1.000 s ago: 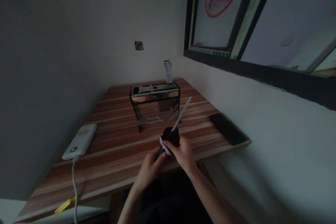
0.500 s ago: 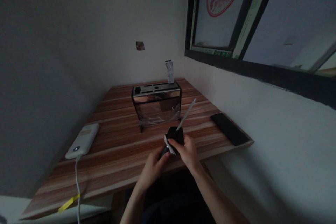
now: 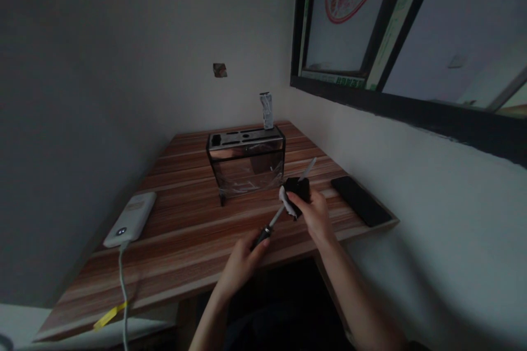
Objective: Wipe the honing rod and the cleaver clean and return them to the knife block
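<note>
My left hand [image 3: 244,258] is closed round the dark handle of a slim-bladed knife [image 3: 276,216], which points away to the upper right. Further up the blade, my right hand [image 3: 316,214] pinches a black cloth [image 3: 300,189] with a white edge or underside. The cloth is folded about the blade, and the blade's tip sticks out past it. The covered middle of the blade is hidden. Beyond my hands stands a knife block [image 3: 247,145] with a slotted top and clear, plastic-wrapped sides. A crumpled silvery-white upright piece [image 3: 267,111] rises from its right end.
On the wood-grain table [image 3: 181,225], a white power bank [image 3: 130,220] with a cable [image 3: 122,279] lies at the left. A black phone [image 3: 361,201] rests near the right edge. Walls close in at the left, back and right, with a dark-framed window [image 3: 341,79] on the right.
My right hand and the cloth have slid up and right along the blade, baring the part near the handle. My left hand stays almost in place, holding the knife.
</note>
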The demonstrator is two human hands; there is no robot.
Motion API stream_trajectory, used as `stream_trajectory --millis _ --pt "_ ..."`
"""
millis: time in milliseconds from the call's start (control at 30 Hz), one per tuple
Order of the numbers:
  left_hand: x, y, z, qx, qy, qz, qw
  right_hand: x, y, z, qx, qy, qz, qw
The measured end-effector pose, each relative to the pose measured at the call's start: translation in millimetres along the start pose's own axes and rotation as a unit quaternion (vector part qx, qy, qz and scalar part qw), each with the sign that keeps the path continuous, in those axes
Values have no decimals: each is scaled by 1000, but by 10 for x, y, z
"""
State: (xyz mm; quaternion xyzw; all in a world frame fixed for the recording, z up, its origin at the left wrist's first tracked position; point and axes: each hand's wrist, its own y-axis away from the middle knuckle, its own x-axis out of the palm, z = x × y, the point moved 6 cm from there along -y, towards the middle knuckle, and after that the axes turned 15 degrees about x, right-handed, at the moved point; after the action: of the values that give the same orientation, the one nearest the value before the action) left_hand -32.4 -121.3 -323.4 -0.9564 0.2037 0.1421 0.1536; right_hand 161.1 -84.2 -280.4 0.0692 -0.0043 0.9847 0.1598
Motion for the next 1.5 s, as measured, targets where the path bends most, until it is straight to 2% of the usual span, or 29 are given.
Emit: stream_trajectory --millis 367,533,667,800,967,1033,1167,1300,1500 --pt "15 -11 -45 22 -35 39 998 -451 -353 316 -65 -104 -104 987" --pt "16 -5 -57 29 -36 47 998 -499 -423 360 -81 -153 -102 980" --pt "6 -3 -75 35 -38 42 998 -406 -400 260 -58 -162 -88 981" --pt "-7 2 -35 19 -42 14 999 -169 -239 100 -21 -137 -38 990" --pt "-35 -7 24 12 -27 -29 999 254 170 -177 39 4 28 999" --pt "-45 -13 18 22 -11 -39 999 382 335 -241 39 44 45 997" --pt "-47 -12 -9 31 6 -37 999 425 495 -268 43 74 7 996" --pt "-42 -14 -22 34 -7 -31 999 426 496 -256 39 51 30 997" --pt "-27 -32 -40 38 -13 -7 999 371 503 -269 39 54 5 998"
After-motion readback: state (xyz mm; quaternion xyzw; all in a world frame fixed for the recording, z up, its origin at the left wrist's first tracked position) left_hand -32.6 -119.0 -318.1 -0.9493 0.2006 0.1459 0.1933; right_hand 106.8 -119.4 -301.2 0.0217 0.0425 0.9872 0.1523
